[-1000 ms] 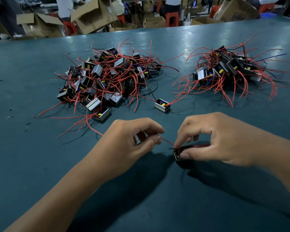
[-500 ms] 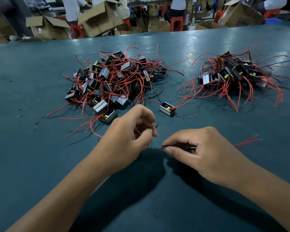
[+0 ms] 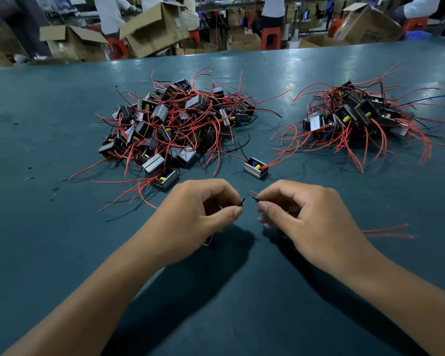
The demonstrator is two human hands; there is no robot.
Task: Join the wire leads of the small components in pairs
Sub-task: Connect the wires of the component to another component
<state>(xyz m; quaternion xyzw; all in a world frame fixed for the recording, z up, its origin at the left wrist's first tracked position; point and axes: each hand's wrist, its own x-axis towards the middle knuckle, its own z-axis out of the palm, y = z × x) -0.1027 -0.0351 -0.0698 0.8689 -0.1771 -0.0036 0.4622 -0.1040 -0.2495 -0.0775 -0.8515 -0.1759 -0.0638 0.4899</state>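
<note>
A: Since half a second ago the 2 hands have drawn slightly apart, and a black wire tip now shows at each one.

B: What does each hold?

A: The left hand [image 3: 198, 211] pinches a black lead [image 3: 241, 201] between thumb and forefinger, the other fingers curled. The right hand [image 3: 306, 214] pinches another black lead [image 3: 255, 199] the same way, with a red tip [image 3: 253, 192] poking out just above it. The 2 black tips face each other, near but apart.

B: And the components?

A: A corner of 1 [image 3: 208, 241] shows under the left palm; the one under the right hand is hidden. 2 red leads [image 3: 385, 232] trail out on the green table [image 3: 36, 253] beside the right wrist.

B: Further back?

A: A large pile of components [image 3: 172, 124] with red leads lies at left, a smaller pile [image 3: 357, 119] at right, and 1 single component [image 3: 256, 167] sits between them, just beyond the hands.
</note>
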